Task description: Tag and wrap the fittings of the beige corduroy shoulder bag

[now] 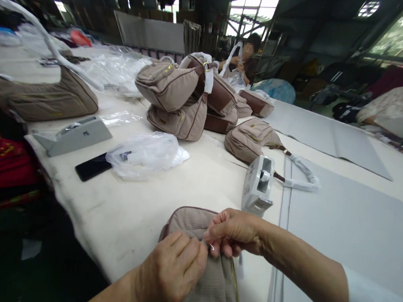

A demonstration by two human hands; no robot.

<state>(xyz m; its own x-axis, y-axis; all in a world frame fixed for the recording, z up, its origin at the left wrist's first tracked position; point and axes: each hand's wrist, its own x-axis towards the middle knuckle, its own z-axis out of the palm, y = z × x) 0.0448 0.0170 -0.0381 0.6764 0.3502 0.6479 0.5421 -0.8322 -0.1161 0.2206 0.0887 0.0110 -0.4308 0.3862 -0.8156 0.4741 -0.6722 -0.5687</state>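
Fingers of the right hand are closed together at their tips, where a thin white strand shows; whether they grip it cannot be told. The left hand, just beside, has its fingers curled shut against a taupe ribbed bag; anything held within is hidden. This bag lies beneath both hands at the near edge of the table, with a gold zip along its right side. Beyond the right hand stands a tape dispenser, a grey sheet covering the table to its right. Behind the dispenser rests a second bag, its strap wrapped in white. Toward the table's left edge lie a clear plastic bag, a dark phone partly under it, and another dispenser. Farther in, bags are heaped in a pile; at the far edge, a co-worker handles a wrapped strap.
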